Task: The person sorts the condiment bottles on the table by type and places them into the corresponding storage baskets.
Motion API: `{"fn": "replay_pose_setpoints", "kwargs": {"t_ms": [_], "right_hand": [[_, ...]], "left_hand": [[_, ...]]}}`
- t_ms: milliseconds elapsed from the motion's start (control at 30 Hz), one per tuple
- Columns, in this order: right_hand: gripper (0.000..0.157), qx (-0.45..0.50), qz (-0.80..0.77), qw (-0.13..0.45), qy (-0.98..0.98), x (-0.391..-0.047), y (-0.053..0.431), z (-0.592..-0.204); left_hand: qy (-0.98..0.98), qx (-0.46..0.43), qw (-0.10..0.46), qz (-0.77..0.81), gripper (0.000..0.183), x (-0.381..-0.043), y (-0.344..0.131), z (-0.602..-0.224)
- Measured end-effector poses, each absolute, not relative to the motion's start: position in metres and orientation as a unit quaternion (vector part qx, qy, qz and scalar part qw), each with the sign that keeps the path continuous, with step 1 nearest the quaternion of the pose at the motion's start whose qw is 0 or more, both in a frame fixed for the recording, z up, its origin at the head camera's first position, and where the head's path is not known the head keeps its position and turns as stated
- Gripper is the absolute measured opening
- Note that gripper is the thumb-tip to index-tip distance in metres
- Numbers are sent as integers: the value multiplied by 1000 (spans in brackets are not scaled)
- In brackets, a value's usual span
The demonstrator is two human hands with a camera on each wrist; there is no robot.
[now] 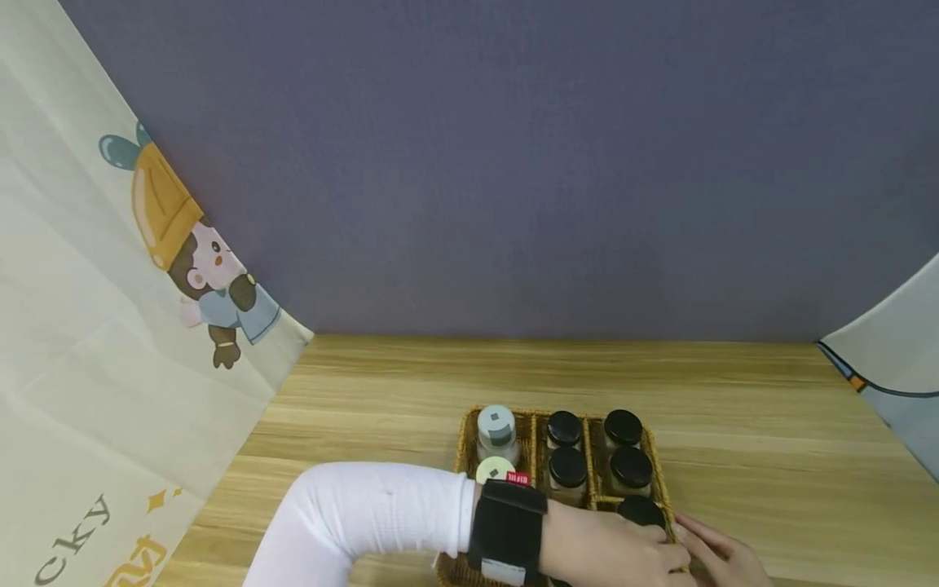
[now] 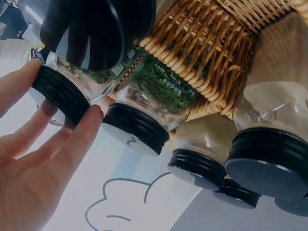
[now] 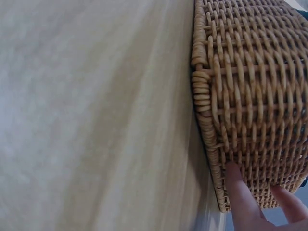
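Observation:
A wicker basket [image 1: 663, 481] with dividers stands on the table, holding several black-lidded glass jars. My left hand [image 1: 616, 546] reaches across it from the left, sleeve and black wristband over the left compartment. In the left wrist view, the thumb and fingers of my left hand [image 2: 53, 139] grip the black lid of a spice jar [image 2: 62, 94] with green and pale flakes inside. A second jar of green herbs [image 2: 161, 89] is beside it. My right hand [image 1: 722, 558] is at the basket's right side; its extended fingertips [image 3: 236, 178] touch the woven outer wall.
A white-lidded bottle [image 1: 496, 432] and a pale yellow-green lid [image 1: 495, 469] show in the left compartment. Black-lidded jars [image 1: 567, 467] fill the middle column. The wooden table [image 1: 381, 391] meets a dark blue-grey backdrop [image 1: 513, 179], with a printed cloth [image 1: 110, 326] at left.

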State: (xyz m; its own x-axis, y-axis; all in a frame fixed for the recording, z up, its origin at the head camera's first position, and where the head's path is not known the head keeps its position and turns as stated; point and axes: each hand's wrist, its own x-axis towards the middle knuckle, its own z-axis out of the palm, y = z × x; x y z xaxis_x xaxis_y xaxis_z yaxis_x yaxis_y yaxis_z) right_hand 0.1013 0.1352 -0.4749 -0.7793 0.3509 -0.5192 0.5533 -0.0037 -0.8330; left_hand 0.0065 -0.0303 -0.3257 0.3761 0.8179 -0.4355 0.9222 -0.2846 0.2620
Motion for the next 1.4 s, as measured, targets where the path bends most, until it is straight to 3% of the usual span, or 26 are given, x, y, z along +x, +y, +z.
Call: {"fn": "replay_pose_setpoints", "kwargs": {"t_ms": [400,967,1400], "right_hand": [[76,320,-643,69,692,102,133,-475],[89,327,-643,68,689,101,133,-476],[83,329,-632,74,697,100,134,-474]], "left_hand": [[524,824,153,-151,40,9,-33,-334],[527,825,161,-128,31,7,-31,-331],[535,815,201,-97,30,3,-31,-322]]}}
